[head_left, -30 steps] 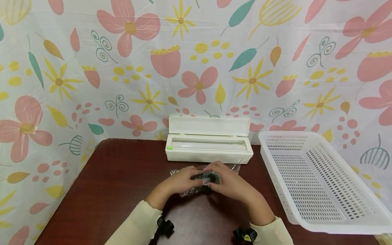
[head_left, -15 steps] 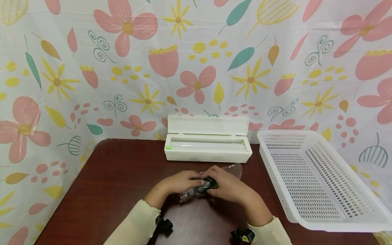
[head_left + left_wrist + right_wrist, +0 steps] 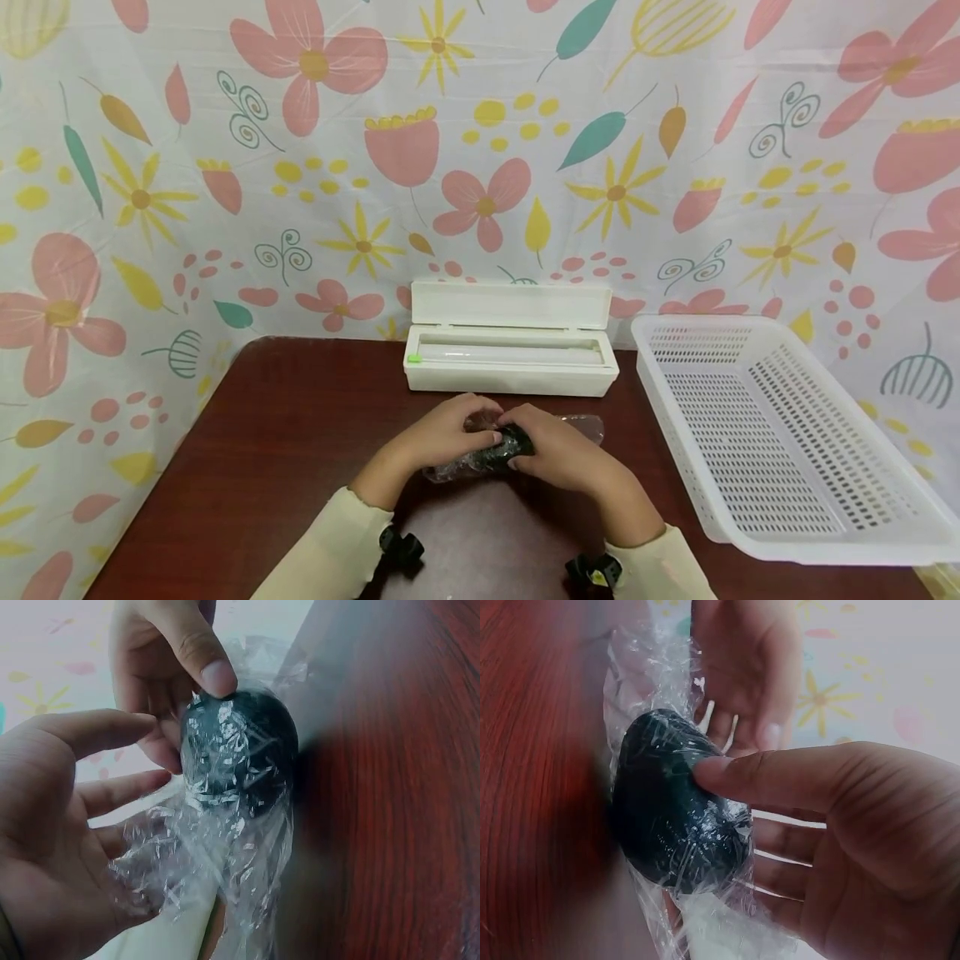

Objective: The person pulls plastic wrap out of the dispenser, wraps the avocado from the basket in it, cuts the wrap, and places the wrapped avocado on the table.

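Observation:
A dark, pear-shaped avocado (image 3: 667,802) lies wrapped in shiny, crinkled cling film (image 3: 225,870), whose loose ends stick out on both sides. My right hand (image 3: 558,450) grips it, thumb pressed on its upper face and fingers behind it, as the right wrist view shows. Beside it, my left hand (image 3: 442,433) has its fingers loosely extended, with film lying against the lower ones. From the head view, both hands partly cover the avocado.
Behind the hands stands a white cling film box (image 3: 510,382) with its lid raised, a roll inside and a green slider at its left end. A white perforated basket (image 3: 712,500) sits at the right. A flowered curtain (image 3: 480,100) backs the dark red table (image 3: 285,433).
The avocado has been turned in the film between the hands. The left hand has loosened and shifted slightly, and the loose film at the right now lies flatter.

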`<state>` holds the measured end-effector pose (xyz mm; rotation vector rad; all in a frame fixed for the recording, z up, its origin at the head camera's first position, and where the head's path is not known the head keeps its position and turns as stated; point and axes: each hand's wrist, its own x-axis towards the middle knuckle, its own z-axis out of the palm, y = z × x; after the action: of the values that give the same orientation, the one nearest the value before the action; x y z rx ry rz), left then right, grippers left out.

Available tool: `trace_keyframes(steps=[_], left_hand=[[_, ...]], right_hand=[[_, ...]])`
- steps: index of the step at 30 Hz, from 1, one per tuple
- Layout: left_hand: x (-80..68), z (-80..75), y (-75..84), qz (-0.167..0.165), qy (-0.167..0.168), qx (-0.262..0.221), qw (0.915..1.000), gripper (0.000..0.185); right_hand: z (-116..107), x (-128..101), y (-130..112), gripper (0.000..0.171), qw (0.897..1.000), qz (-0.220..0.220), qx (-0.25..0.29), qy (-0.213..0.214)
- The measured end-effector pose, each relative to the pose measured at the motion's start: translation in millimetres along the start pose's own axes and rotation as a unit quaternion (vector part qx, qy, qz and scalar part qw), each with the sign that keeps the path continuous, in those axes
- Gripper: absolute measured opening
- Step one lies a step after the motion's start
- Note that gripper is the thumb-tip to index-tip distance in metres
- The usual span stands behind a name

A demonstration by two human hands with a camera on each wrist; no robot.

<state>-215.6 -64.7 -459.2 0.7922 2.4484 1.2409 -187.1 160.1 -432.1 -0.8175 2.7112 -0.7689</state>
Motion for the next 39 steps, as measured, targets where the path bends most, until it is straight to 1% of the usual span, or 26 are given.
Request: trace_keyframes(steps=[2,4,7,9,12,17,19,21,24,28,30,34,36,39], left_hand=[[0.6,-0.3,1.9,0.01,0.007,-0.022,0.9997,0.035],[1.0,-0.7,4.7,0.018,0.014,-0.031,0.9993,0.033],[0.9,-0.9,9.0,0.031,0.022,-0.025,0.999,0.027],[-0.1,-0.6,12.0,0.033,0.019,-0.017,0.9991,0.026],[-1.4,0.9,14.0,0.038,0.011,0.011,0.9992,0.03],[-3.2,3.7,16.6,0.017,-0.003,0.072,0.9973,0.05],[-3.5,5.2,17.4,0.007,-0.006,0.101,0.9949,0.057],[-3.4,7.3,17.7,0.003,-0.007,0.122,0.9924,0.062],[-1.7,12.4,16.4,0.006,-0.001,0.166,0.986,0.066],[1.3,19.0,13.0,0.009,0.014,0.204,0.9788,0.067],[2.3,19.9,11.3,0.01,0.021,0.208,0.978,0.065],[2.4,16.5,9.0,0.007,0.023,0.189,0.9818,0.06],[2.1,14.4,7.4,0.007,0.022,0.181,0.9832,0.058],[1.4,11.8,5.5,0.007,0.019,0.17,0.9853,0.056]], right_hand=[[-1,0,0,0.045,1.0,0.011,0.01,0.001],[-1,0,1,0.042,1.0,0.022,0.018,-0.001],[-3,0,1,0.039,0.999,0.032,0.025,-0.007],[-4,0,2,0.038,0.999,0.036,0.032,-0.01],[-5,0,4,0.04,0.998,0.033,0.041,-0.015],[-6,-1,7,0.042,0.999,0.018,0.032,-0.015],[-5,-1,8,0.041,0.999,0.018,0.024,-0.013],[-5,0,9,0.041,1.0,0.017,0.021,-0.013],[-3,2,11,0.04,1.0,0.02,0.014,-0.011],[-1,4,13,0.039,1.0,0.021,0.014,-0.007],[-2,3,13,0.045,1.0,0.015,0.009,-0.005],[-7,0,14,0.072,0.999,0.023,-0.026,-0.007],[-8,-2,14,0.083,0.998,0.04,-0.039,-0.01],[-9,-4,17,0.087,0.997,0.067,-0.044,-0.009]])
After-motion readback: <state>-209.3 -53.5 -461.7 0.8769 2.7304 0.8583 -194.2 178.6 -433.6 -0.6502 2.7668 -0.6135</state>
